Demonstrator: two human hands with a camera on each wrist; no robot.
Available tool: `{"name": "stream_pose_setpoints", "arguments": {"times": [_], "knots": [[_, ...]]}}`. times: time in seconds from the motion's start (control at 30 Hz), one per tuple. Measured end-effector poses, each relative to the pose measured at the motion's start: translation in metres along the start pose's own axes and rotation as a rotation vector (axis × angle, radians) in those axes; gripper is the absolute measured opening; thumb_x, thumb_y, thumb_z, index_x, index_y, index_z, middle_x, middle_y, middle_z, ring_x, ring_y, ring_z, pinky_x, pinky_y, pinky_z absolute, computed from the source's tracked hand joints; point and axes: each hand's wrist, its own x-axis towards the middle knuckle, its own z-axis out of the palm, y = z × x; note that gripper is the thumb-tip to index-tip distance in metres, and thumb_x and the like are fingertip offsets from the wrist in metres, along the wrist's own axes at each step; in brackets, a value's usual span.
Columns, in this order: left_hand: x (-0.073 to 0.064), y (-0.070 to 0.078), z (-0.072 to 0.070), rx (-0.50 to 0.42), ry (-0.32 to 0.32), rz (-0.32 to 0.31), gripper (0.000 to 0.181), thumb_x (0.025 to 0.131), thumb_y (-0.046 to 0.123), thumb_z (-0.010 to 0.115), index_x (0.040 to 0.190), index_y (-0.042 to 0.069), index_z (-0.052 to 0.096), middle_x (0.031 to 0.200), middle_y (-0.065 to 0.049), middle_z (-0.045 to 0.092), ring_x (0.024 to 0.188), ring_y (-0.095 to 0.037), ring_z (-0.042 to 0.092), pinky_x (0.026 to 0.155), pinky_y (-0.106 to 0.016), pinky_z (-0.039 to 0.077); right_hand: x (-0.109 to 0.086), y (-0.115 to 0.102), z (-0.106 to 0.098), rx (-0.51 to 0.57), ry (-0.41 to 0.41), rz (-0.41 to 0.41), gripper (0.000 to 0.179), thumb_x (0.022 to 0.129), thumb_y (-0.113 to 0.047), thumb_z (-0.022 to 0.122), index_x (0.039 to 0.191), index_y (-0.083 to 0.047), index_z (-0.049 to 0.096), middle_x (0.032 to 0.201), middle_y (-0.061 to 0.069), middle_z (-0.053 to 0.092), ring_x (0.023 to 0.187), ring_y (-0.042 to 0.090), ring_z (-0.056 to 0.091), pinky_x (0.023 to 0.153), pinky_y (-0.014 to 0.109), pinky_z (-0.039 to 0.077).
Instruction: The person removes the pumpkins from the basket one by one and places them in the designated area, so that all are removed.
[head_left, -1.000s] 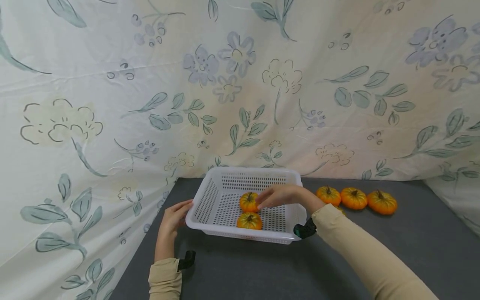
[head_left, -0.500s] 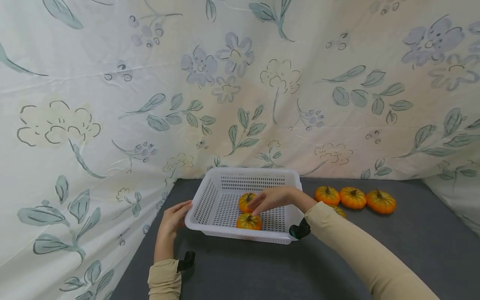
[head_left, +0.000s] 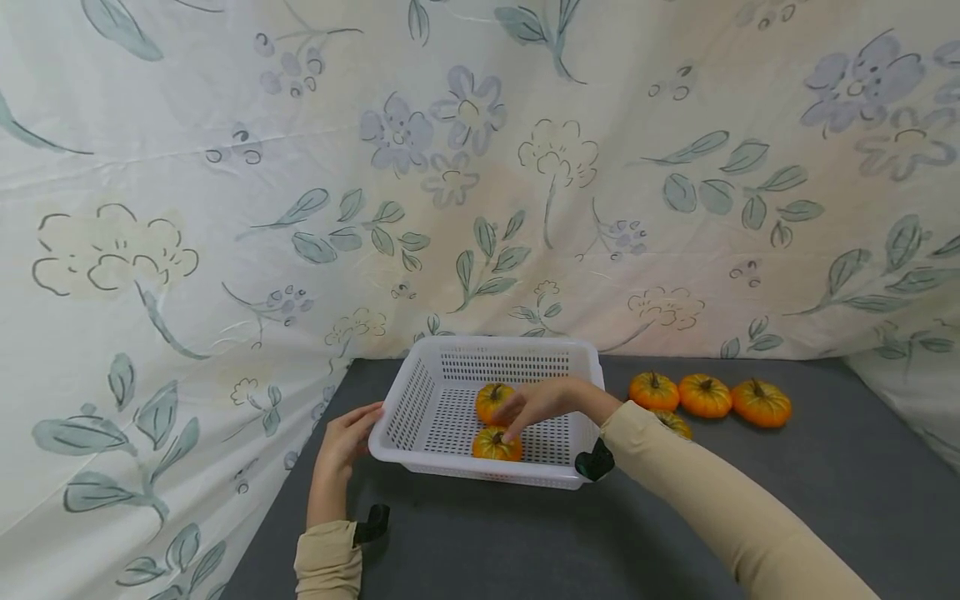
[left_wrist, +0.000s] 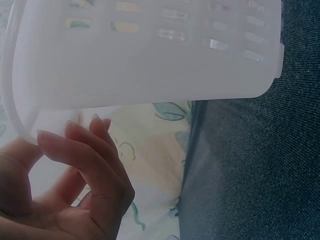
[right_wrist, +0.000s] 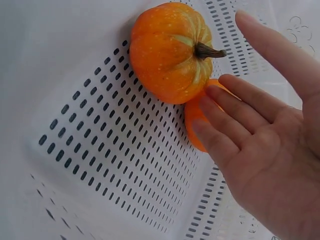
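Note:
A white perforated plastic basket (head_left: 420,417) stands on the dark table, and two small orange pumpkins lie inside it. My left hand (head_left: 348,435) holds the basket's left rim, thumb and fingertips at the rim in the left wrist view. My right hand (head_left: 542,402) reaches in over the right side, empty, with its fingers extended. Its thumb is by the near pumpkin (head_left: 495,447); that pumpkin shows whole, with a brown stem, in the right wrist view. The other fingers are right at the far pumpkin (head_left: 491,402), partly hiding it in the right wrist view.
Several more pumpkins lie on the table to the right of the basket, among them one pumpkin (head_left: 762,403) at the row's end. One is partly hidden behind the right sleeve (head_left: 697,467). A flowered cloth (head_left: 480,167) hangs behind the table (head_left: 480,542).
My right hand has moved a little left and down inside the basket, its thumb now at the near pumpkin. The left hand has stayed at the rim.

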Motion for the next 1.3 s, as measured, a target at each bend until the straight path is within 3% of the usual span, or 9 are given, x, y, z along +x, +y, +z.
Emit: {"name": "stream_pose_setpoints", "arguments": {"times": [0.23,0.57,0.93,1.3], "knots": [[-0.0003,0.0003,-0.0008,-0.013,-0.009,0.012,0.053,0.09,0.034,0.07,0.133,0.004,0.059,0.096,0.008,0.068,0.079,-0.006,0.067,0.067,-0.027,0.054,-0.0019,-0.0063,0.001,-0.077,-0.003,0.074,0.06,0.09,-0.026,0.07,0.144,-0.011,0.049,0.152,0.007,0.043,0.145,0.024,0.035,0.117,0.043,0.03],[0.0016,0.0003,-0.0008,-0.013,-0.01,0.0,0.051,0.091,0.032,0.068,0.133,0.003,0.059,0.095,0.008,0.068,0.078,-0.006,0.067,0.067,-0.027,0.054,-0.005,-0.0063,0.0017,-0.18,0.031,0.112,0.056,0.087,-0.03,0.073,0.138,-0.013,0.056,0.146,0.007,0.051,0.137,0.022,0.046,0.111,0.04,0.04],[0.0019,-0.0019,0.0005,0.015,0.007,0.015,0.048,0.092,0.031,0.068,0.131,0.004,0.061,0.097,0.007,0.068,0.078,-0.008,0.067,0.068,-0.028,0.053,0.0028,-0.001,0.0047,-0.007,-0.042,0.181,0.053,0.094,-0.032,0.065,0.138,-0.004,0.054,0.14,0.006,0.052,0.121,0.013,0.051,0.111,0.04,0.04],[0.0014,-0.002,0.0004,0.019,0.012,0.013,0.051,0.09,0.034,0.07,0.13,0.004,0.062,0.102,0.004,0.069,0.079,-0.007,0.067,0.069,-0.028,0.053,-0.0005,-0.0046,0.0084,-0.023,0.0,0.154,0.056,0.093,-0.026,0.067,0.141,-0.001,0.05,0.146,0.012,0.05,0.123,0.016,0.055,0.107,0.038,0.044]]}}
